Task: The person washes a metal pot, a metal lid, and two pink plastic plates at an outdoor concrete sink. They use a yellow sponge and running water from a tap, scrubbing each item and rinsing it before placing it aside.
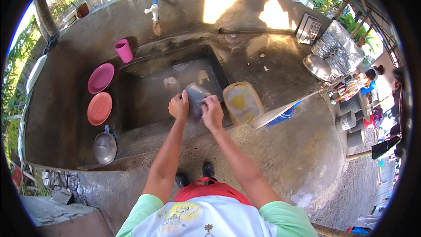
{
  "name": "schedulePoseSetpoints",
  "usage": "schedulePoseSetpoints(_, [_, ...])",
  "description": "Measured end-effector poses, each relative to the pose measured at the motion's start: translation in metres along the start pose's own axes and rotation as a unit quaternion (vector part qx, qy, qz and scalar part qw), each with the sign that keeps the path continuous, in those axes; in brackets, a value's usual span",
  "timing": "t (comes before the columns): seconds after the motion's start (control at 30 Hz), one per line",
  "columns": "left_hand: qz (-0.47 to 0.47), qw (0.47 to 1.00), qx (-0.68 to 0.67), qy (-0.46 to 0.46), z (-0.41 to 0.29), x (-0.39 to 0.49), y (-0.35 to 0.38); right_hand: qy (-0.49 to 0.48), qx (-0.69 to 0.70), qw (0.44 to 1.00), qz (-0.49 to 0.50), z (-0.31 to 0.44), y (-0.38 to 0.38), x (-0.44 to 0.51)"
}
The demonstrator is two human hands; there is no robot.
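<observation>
Over the front edge of a concrete sink basin (144,89), my left hand (179,106) grips one side of a grey, blurred container (196,97). My right hand (212,110) is on its other side, fingers bent against it; whether they hold anything else is too blurred to tell. A small pale, blurred item (171,82) lies in the basin beyond my left hand. Just right of my right hand, a yellowish rectangular plastic tub (243,102) with yellow residue stands on the basin's edge.
Left of the basin lie a pink plate (101,78), an orange plate (99,108) and a metal lid (105,148). A pink cup (124,51) stands behind, near a tap (153,10). Metal dishes (332,54) stand at right; another person (353,87) is beyond.
</observation>
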State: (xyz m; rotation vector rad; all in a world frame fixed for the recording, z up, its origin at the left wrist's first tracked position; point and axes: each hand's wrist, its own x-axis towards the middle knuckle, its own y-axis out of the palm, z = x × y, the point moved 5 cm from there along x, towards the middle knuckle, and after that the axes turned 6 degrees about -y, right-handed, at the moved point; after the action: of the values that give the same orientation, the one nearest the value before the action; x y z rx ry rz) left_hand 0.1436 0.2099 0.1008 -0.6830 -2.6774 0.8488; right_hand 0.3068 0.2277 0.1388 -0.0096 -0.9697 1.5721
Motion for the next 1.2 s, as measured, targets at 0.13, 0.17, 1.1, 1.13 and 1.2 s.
schedulePoseSetpoints(0.13, [0.014,0.995,0.068,0.064,-0.007,-0.012,0.016,0.043,-0.036,0.998,-0.015,-0.031,-0.01,0.0])
schedulePoseSetpoints(0.17, [0.008,0.994,0.087,0.07,-0.008,-0.016,0.021,0.016,-0.06,0.998,0.0,-0.021,-0.012,-0.01])
schedulePoseSetpoints(1.1, [0.017,0.99,-0.128,0.054,0.033,0.017,0.006,0.181,-0.304,0.934,0.053,-0.13,-0.062,0.023])
schedulePoseSetpoints(1.13, [0.045,0.989,-0.135,0.051,0.033,0.02,0.007,0.184,-0.332,0.921,0.089,-0.151,-0.062,0.015])
schedulePoseSetpoints(1.2, [0.102,0.982,-0.152,0.046,0.027,0.024,0.013,0.195,-0.358,0.901,0.147,-0.17,-0.058,0.007])
